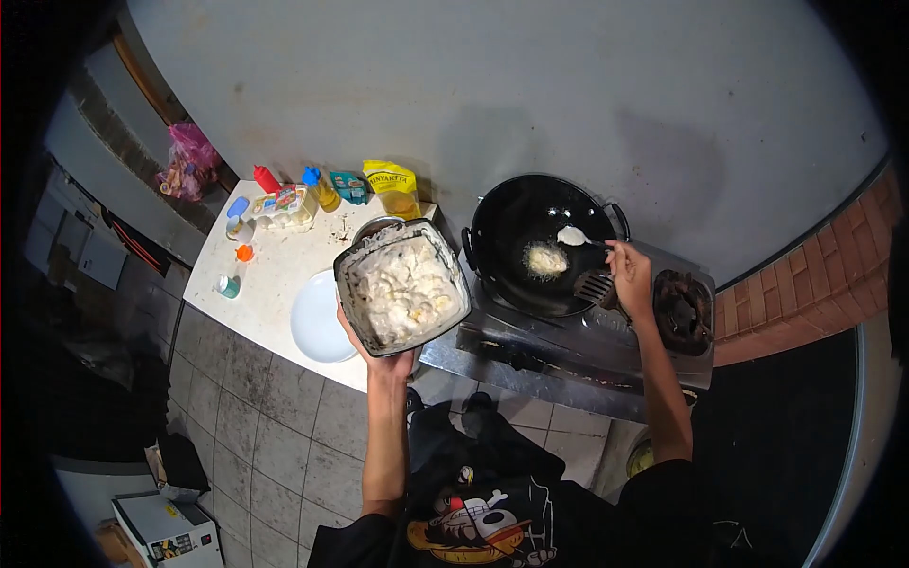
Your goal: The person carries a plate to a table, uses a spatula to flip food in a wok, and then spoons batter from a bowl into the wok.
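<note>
My left hand (390, 363) grips a square, dark-rimmed bowl (461, 327) from below, tilted toward me and holding thick, pale, lumpy batter (402, 289). In my right hand (629, 275) is a spoon (595, 243) with a white dollop of batter (571, 236) on its end, held over a black wok (497, 222). One pale fritter (545, 260) bubbles in the oil of the wok. A slotted spatula (594, 287) lies across the wok's near right rim, its handle partly hidden by my right hand.
The wok sits on a metal stove (559, 350); a second burner (684, 312) is at right. On the white table (213, 270) are a plate (317, 317), an egg carton (284, 210), sauce bottles, a yellow oil pouch (393, 187) and small jars. A brick edge (805, 303) borders the right.
</note>
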{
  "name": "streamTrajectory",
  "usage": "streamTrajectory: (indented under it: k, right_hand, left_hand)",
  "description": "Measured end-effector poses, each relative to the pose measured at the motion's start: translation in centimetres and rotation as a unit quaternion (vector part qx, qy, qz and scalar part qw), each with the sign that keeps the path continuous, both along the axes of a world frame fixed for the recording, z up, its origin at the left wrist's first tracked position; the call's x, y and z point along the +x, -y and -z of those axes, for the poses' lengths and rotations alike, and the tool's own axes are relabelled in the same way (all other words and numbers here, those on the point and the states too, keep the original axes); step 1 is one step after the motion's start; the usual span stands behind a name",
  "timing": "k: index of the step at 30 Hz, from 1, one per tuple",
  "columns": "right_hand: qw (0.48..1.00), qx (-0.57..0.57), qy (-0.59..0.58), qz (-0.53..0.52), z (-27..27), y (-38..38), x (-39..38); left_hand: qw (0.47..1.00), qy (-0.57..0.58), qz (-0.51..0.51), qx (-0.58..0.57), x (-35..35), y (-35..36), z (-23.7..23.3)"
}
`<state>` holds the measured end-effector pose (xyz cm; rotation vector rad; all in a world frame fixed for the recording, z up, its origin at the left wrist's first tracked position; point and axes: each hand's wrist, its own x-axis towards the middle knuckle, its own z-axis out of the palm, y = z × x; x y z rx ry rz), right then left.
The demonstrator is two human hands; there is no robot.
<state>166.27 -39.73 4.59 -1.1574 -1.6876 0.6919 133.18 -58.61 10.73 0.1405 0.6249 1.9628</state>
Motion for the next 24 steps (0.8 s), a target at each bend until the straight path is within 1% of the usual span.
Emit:
streamTrajectory:
  k: [2, 3, 5, 8, 10, 12, 17, 20, 22, 24]
  right_hand:
    - [0.995, -0.050, -0.069, 0.045, -0.6, 0.1, 0.0]
    - [0.995, -0.049, -0.069, 0.047, -0.4, 0.0, -0.1]
    - [0.997, -0.034, 0.029, 0.065, 0.7, -0.3, -0.2]
    - [0.995, -0.036, 0.049, 0.073, 2.3, -1.0, -0.7]
    - [0.994, -0.051, 0.060, 0.073, 1.3, -0.4, -1.8]
    - [0.992, -0.019, 0.106, 0.058, 0.6, 0.0, -2.7]
    - [0.994, -0.014, 0.107, 0.035, -0.5, -0.6, -3.2]
    - [0.996, -0.026, 0.074, 0.042, -0.7, -1.2, -2.5]
    - [0.993, 0.010, 0.109, 0.043, -0.5, -1.3, -2.2]
    - [0.992, -0.002, 0.117, 0.035, 0.2, -1.2, -2.3]
  left_hand:
    - [1.000, 0.007, -0.004, 0.001, 0.3, 0.0, -0.2]
    - [1.000, 0.014, -0.004, -0.006, 0.3, 0.0, -0.5]
    - [1.000, 0.021, -0.002, -0.012, 0.3, 0.1, -0.5]
    - [1.000, -0.004, 0.017, -0.005, 0.0, 0.0, -0.3]
    - [1.000, -0.007, 0.025, -0.002, -0.1, 0.1, -0.3]
    - [0.999, -0.008, 0.031, 0.009, -0.2, 0.2, -0.1]
    - [1.000, -0.012, 0.018, 0.015, -0.6, 0.2, 0.6]
    - [1.000, -0.001, 0.010, 0.017, -0.6, 0.3, 1.0]
    - [1.000, 0.012, -0.013, -0.002, -0.4, 0.2, 0.5]
    - [1.000, 0.008, -0.016, 0.000, -0.5, 0.2, 0.7]
